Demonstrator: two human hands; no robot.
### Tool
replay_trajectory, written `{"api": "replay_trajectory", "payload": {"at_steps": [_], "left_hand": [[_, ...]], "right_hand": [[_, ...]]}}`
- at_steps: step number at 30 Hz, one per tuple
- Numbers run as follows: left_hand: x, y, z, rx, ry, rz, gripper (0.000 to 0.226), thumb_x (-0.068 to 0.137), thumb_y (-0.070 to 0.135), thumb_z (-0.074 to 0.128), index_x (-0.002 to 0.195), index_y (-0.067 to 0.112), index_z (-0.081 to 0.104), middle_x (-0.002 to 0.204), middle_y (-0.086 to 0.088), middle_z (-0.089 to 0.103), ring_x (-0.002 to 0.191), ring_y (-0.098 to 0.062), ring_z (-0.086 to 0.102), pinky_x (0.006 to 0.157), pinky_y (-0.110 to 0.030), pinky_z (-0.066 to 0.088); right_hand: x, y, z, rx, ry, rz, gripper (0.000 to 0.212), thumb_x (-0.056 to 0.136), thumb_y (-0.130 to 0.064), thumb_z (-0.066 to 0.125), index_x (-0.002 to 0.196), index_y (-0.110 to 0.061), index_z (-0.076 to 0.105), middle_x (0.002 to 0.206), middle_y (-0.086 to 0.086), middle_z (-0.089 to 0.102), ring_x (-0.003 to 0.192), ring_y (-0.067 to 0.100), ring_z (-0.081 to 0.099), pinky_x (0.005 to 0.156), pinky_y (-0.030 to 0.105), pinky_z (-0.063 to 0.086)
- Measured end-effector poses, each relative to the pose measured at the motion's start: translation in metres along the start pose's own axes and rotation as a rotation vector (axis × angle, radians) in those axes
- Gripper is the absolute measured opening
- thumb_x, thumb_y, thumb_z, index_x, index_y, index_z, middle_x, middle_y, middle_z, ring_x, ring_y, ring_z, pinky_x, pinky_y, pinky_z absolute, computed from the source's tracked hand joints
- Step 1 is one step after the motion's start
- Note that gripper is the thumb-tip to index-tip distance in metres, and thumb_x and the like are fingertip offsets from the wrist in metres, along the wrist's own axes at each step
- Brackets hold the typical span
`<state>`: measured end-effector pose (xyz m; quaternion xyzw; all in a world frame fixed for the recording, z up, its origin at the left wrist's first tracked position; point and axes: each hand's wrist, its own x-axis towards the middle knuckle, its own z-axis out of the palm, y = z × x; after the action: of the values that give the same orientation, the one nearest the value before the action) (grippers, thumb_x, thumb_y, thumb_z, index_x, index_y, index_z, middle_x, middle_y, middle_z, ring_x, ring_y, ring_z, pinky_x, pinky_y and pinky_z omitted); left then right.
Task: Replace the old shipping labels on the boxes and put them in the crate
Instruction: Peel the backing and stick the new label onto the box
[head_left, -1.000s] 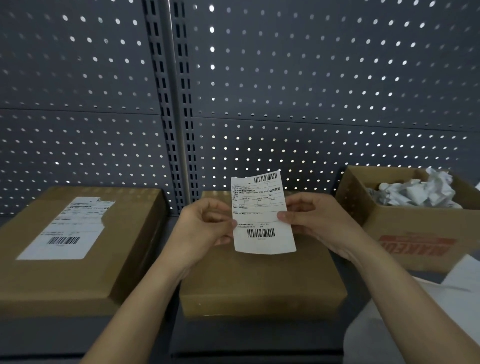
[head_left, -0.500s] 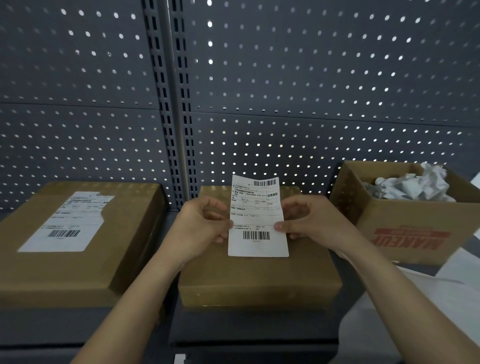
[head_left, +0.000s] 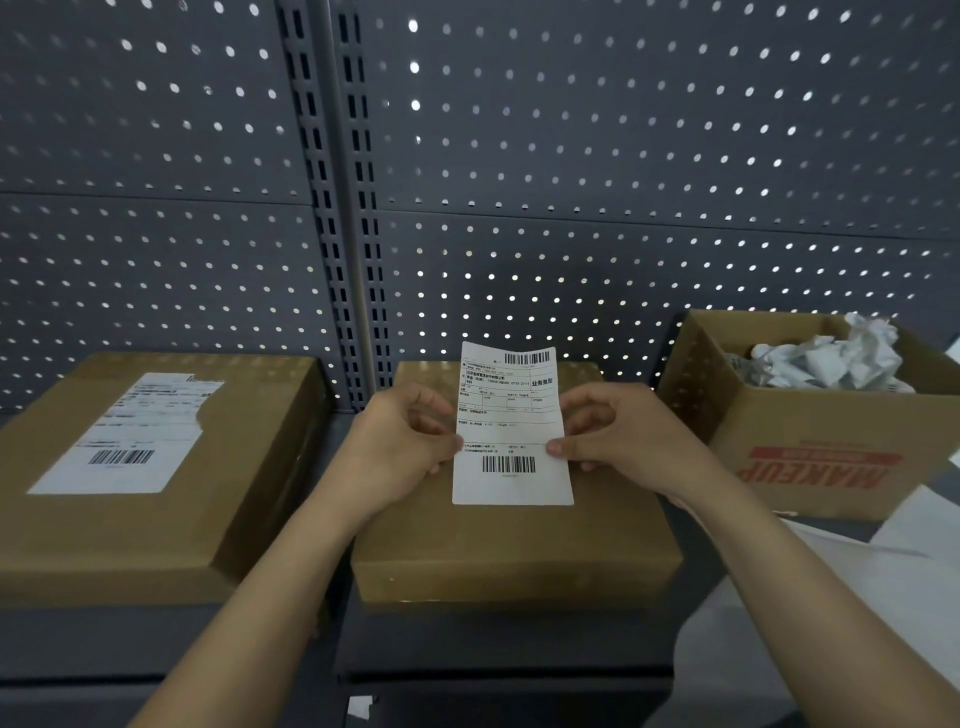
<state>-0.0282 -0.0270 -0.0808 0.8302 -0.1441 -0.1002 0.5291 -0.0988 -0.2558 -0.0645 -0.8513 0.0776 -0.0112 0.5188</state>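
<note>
Holding the new shipping label (head_left: 511, 426) up over the middle box (head_left: 514, 551), you have it pinched on both long edges: your left hand (head_left: 400, 447) grips the left edge with thumb and curled fingers, and your right hand (head_left: 623, 441) nips the right edge just above the lower barcode, its other fingers tucked behind the paper. The label stands nearly upright with its printed face towards you, and its lower edge looks clear of the cardboard below. That box's top shows no label at all, so the step in hand looks like fitting its replacement; whether the backing is already off cannot be told from here. Next you'll need to square the label to the lid, lay one edge down first and smooth across so it goes on flat without creases. The left box (head_left: 234, 467) still carries a torn old label (head_left: 130, 436) and waits its turn. To the right, an open carton (head_left: 810, 457) holds crumpled paper (head_left: 826, 358); no crate is in sight.
</note>
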Motion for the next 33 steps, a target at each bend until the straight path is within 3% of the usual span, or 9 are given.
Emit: {"api": "replay_trajectory", "payload": {"at_steps": [9, 13, 21, 25, 33], "left_hand": [[-0.001, -0.001, 0.001, 0.061, -0.004, 0.017, 0.024, 0.078, 0.013, 0.078, 0.094, 0.02, 0.061, 0.075, 0.002, 0.07, 0.053, -0.003, 0.059, 0.053, -0.024, 0.045], [-0.002, 0.0, 0.003, 0.102, 0.006, 0.02, 0.023, 0.078, 0.013, 0.078, 0.09, 0.021, 0.061, 0.078, 0.001, 0.07, 0.063, -0.007, 0.062, 0.059, -0.027, 0.051], [-0.005, 0.002, 0.004, 0.164, 0.029, 0.016, 0.021, 0.078, 0.015, 0.077, 0.088, 0.023, 0.061, 0.081, 0.004, 0.069, 0.078, -0.007, 0.065, 0.066, -0.027, 0.054], [-0.006, 0.003, 0.004, 0.174, 0.036, 0.015, 0.021, 0.078, 0.015, 0.077, 0.088, 0.022, 0.06, 0.081, 0.005, 0.069, 0.077, -0.005, 0.064, 0.064, -0.024, 0.051], [-0.006, 0.003, 0.005, 0.179, 0.059, 0.019, 0.021, 0.077, 0.014, 0.078, 0.088, 0.022, 0.061, 0.079, 0.006, 0.069, 0.076, -0.005, 0.064, 0.067, -0.025, 0.053]], "right_hand": [[0.001, 0.004, 0.003, -0.038, 0.008, -0.023, 0.036, 0.072, -0.009, 0.084, 0.103, -0.021, 0.07, 0.088, 0.003, 0.073, 0.08, 0.02, 0.07, 0.063, 0.026, 0.058], [0.002, 0.004, 0.004, -0.089, 0.016, -0.023, 0.036, 0.072, -0.012, 0.084, 0.103, -0.024, 0.07, 0.087, 0.0, 0.073, 0.079, 0.02, 0.07, 0.065, 0.028, 0.059], [-0.002, 0.003, 0.011, -0.246, 0.087, -0.062, 0.039, 0.072, -0.02, 0.085, 0.104, -0.031, 0.068, 0.085, -0.009, 0.069, 0.076, 0.004, 0.066, 0.076, 0.029, 0.057], [-0.006, 0.001, 0.014, -0.304, 0.113, -0.084, 0.037, 0.075, -0.023, 0.083, 0.106, -0.033, 0.066, 0.086, -0.012, 0.068, 0.075, -0.002, 0.064, 0.071, 0.019, 0.052], [-0.01, 0.001, 0.013, -0.442, 0.149, -0.073, 0.042, 0.076, -0.035, 0.081, 0.116, -0.037, 0.066, 0.084, -0.014, 0.062, 0.078, -0.002, 0.057, 0.064, 0.017, 0.041]]}}
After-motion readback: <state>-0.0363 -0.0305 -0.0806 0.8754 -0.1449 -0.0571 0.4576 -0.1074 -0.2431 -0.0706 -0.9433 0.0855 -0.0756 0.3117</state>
